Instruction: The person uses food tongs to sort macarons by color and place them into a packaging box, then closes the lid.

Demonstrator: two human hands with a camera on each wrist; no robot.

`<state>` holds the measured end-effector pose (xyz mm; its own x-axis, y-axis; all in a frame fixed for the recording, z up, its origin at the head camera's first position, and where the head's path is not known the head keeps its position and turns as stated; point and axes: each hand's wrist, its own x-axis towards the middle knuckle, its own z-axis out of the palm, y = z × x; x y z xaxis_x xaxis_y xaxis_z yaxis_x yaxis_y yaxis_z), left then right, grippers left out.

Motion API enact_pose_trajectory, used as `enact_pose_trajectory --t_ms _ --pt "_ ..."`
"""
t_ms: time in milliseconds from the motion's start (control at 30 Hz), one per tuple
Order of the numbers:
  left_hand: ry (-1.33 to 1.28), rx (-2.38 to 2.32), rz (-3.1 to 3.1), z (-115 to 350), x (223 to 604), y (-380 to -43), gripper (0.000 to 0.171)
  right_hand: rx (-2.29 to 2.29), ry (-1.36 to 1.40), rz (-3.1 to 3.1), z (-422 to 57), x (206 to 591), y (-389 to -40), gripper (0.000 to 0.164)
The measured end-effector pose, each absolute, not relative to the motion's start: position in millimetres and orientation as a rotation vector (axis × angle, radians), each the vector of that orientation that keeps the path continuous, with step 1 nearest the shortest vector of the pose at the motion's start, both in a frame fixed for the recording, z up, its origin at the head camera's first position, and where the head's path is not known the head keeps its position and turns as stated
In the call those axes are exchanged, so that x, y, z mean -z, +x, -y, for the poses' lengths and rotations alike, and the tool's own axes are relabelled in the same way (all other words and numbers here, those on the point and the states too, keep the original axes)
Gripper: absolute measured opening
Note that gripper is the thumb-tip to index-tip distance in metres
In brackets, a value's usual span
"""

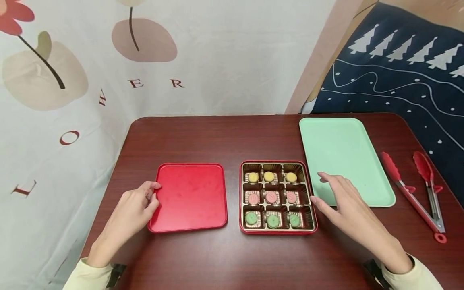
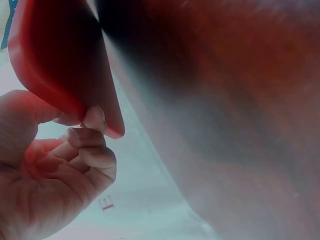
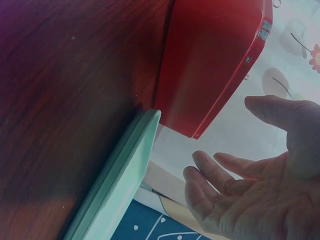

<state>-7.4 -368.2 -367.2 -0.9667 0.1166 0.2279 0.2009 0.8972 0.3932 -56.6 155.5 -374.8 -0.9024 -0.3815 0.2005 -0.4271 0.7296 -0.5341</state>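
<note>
In the head view a flat red lid lies at the left of the table. My left hand pinches its left edge; the left wrist view has the thumb and fingers at the lid's rim. Beside it stands a red tin box with a gold compartment insert. Small round pieces sit in its cells: a yellow row at the back, a pink row in the middle, a green row in front. My right hand hovers by the box's right side with its fingers apart, holding nothing.
A mint-green tray lies right of the box, partly under my right hand in the head view. Red-tipped tongs rest spread at the table's right side. Printed cloth hangs behind the brown table.
</note>
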Motion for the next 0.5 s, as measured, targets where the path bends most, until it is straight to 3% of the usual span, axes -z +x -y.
enact_pose_trajectory --t_ms 500 --pt "-0.253 0.666 2.795 355 346 -20 0.027 -0.932 0.657 2.869 -155 375 -54 0.066"
